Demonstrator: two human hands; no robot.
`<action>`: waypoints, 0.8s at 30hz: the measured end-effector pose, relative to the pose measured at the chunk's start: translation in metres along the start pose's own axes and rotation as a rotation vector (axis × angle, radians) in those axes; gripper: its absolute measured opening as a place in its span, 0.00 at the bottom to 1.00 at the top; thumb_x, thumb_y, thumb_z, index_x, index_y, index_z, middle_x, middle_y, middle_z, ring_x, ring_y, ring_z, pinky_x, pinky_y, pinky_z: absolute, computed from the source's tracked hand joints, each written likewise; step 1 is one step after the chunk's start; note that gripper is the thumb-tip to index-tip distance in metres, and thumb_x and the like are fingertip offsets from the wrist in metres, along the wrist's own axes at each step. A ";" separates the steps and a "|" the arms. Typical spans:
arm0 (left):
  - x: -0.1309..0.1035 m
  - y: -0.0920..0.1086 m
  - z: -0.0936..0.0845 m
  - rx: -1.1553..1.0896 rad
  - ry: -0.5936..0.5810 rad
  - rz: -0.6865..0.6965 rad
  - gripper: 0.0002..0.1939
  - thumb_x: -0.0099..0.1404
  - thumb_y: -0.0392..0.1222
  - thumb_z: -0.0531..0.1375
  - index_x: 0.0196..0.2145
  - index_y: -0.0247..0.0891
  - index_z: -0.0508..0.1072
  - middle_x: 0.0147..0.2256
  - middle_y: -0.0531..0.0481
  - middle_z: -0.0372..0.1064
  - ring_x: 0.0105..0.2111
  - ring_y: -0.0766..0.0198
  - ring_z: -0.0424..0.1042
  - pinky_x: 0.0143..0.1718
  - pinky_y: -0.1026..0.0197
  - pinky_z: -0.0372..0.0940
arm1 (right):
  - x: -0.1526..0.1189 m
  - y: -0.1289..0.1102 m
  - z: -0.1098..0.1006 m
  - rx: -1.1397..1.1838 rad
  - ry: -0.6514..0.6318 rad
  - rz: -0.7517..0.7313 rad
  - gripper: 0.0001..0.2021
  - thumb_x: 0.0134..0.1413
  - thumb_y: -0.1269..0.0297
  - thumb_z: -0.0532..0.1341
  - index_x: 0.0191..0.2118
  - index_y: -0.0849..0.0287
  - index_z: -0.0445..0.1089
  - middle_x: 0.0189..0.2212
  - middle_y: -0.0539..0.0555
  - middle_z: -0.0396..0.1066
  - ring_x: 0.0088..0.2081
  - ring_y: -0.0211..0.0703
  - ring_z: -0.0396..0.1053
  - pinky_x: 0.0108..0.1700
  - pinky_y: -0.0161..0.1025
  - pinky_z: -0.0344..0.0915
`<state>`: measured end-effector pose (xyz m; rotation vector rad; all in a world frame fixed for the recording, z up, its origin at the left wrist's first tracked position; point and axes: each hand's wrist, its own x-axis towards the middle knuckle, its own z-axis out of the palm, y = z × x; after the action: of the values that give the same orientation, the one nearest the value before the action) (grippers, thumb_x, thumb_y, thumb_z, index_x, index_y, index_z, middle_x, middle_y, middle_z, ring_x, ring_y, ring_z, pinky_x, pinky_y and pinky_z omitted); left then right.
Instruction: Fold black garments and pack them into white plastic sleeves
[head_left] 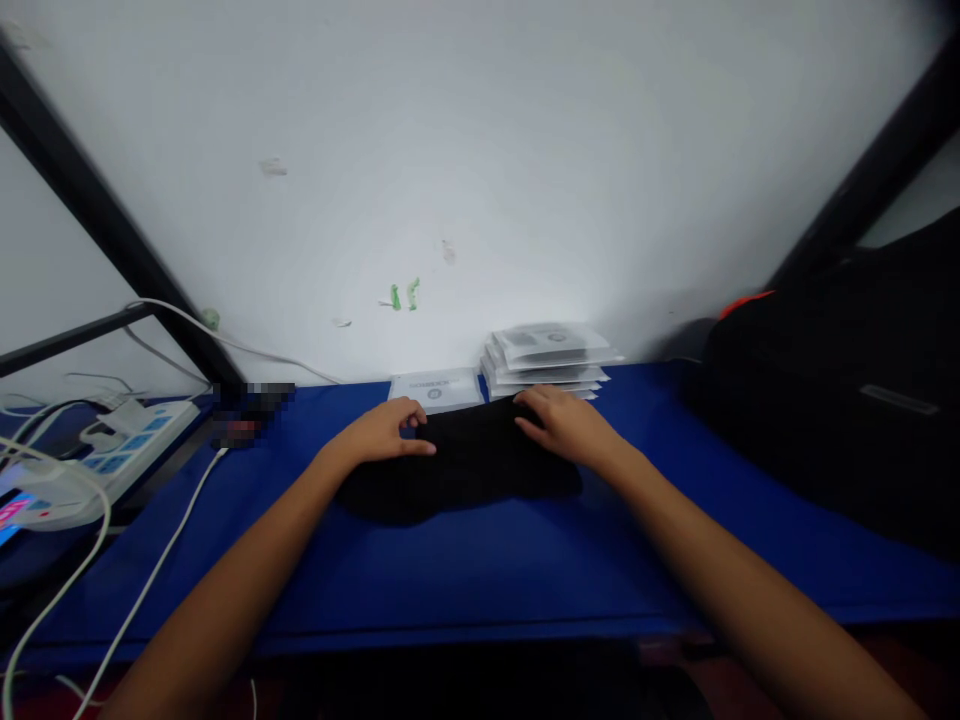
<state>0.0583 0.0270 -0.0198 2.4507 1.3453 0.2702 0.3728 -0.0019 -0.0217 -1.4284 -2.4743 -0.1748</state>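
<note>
A black cloth point(465, 465) lies on the blue table point(480, 570), between and under my hands. My left hand point(390, 430) rests at the cloth's upper left, thumb and fingers apart with a gap between them. At the upper right of the cloth, my right hand point(555, 420) touches it with thumb and fingers spread. Just behind the cloth is a flat white packet point(439, 388) with printing. Beside it, to the right, stands a stack of white packets point(551, 350), close to my right fingertips.
A white power strip point(139, 450) with cables lies at the left. Near it is a dark, partly blurred object point(251, 415). A large black bag point(840, 400) fills the right side. Behind the table rises a white wall point(480, 150).
</note>
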 end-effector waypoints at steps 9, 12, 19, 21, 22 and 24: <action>-0.007 -0.018 -0.013 -0.125 -0.307 0.021 0.35 0.49 0.41 0.65 0.57 0.44 0.64 0.48 0.47 0.68 0.45 0.58 0.68 0.45 0.60 0.63 | -0.002 -0.005 0.010 0.193 -0.315 -0.070 0.17 0.58 0.55 0.61 0.47 0.62 0.70 0.45 0.61 0.69 0.46 0.53 0.69 0.46 0.44 0.66; -0.008 -0.027 -0.017 -0.148 -0.299 0.008 0.33 0.49 0.34 0.59 0.56 0.43 0.65 0.47 0.48 0.70 0.43 0.60 0.69 0.44 0.61 0.65 | 0.000 -0.004 0.007 0.169 -0.318 -0.035 0.15 0.59 0.55 0.61 0.45 0.61 0.70 0.43 0.61 0.69 0.43 0.52 0.69 0.44 0.44 0.66; -0.007 -0.025 -0.026 0.105 -0.146 -0.064 0.24 0.52 0.31 0.54 0.47 0.41 0.72 0.43 0.47 0.74 0.42 0.57 0.72 0.43 0.59 0.64 | 0.001 -0.003 0.007 0.145 -0.310 -0.038 0.14 0.59 0.55 0.60 0.42 0.61 0.71 0.42 0.61 0.69 0.41 0.51 0.69 0.42 0.43 0.65; -0.007 -0.025 -0.027 0.167 -0.135 -0.103 0.22 0.55 0.32 0.54 0.47 0.41 0.72 0.43 0.47 0.74 0.41 0.56 0.72 0.42 0.59 0.64 | 0.001 -0.003 0.008 0.140 -0.309 -0.041 0.14 0.59 0.55 0.60 0.42 0.61 0.70 0.41 0.60 0.69 0.41 0.50 0.69 0.41 0.42 0.65; -0.007 -0.025 -0.027 0.187 -0.128 -0.120 0.20 0.57 0.34 0.55 0.48 0.41 0.71 0.42 0.47 0.74 0.40 0.56 0.73 0.40 0.60 0.64 | 0.001 -0.003 0.008 0.137 -0.307 -0.042 0.13 0.59 0.55 0.60 0.42 0.61 0.70 0.41 0.60 0.69 0.41 0.50 0.69 0.41 0.42 0.64; -0.007 -0.026 -0.026 0.228 -0.085 -0.157 0.18 0.60 0.39 0.56 0.49 0.39 0.69 0.40 0.45 0.74 0.38 0.55 0.72 0.38 0.59 0.64 | 0.001 -0.002 0.008 0.132 -0.302 -0.043 0.13 0.59 0.55 0.60 0.41 0.61 0.70 0.41 0.60 0.69 0.40 0.50 0.69 0.40 0.41 0.64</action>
<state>0.0258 0.0396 -0.0052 2.4850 1.5973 -0.0278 0.3690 -0.0004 -0.0286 -1.4368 -2.6960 0.2085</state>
